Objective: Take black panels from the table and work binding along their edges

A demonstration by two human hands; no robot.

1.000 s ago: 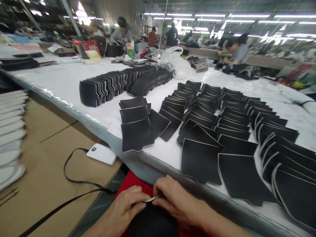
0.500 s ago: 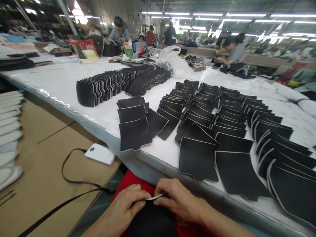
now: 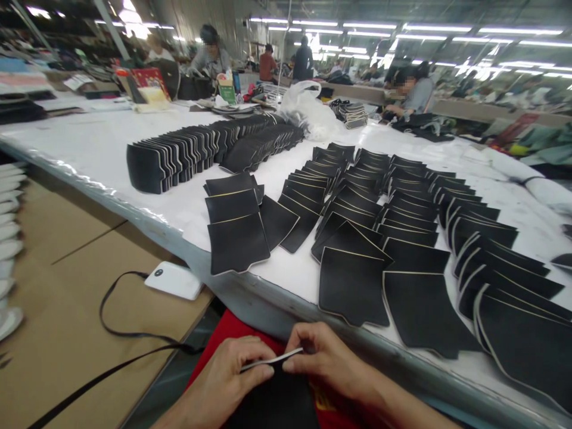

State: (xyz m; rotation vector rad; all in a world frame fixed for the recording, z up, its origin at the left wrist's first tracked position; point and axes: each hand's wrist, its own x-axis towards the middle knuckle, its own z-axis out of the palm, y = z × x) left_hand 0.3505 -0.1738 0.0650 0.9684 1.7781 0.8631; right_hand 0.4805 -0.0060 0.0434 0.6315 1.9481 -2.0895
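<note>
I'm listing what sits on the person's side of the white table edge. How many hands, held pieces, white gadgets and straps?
Hands: 2 (left hand, right hand)
Black piece, pinched by both hands' fingers at its pale edge: 1
White gadget on the cardboard: 1
Black strap: 1
Total: 5

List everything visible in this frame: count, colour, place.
black piece: one, black with pale edge, held at lap by both hands
flat black pieces: many, black, overlapping rows on table
upright black pieces: many, black, row on table's far left
table: one, white
white device: one, white, on brown board
black strap: one, black, from the device
plastic bag: one, clear, far table
people: several, background
left hand: one
right hand: one
</note>
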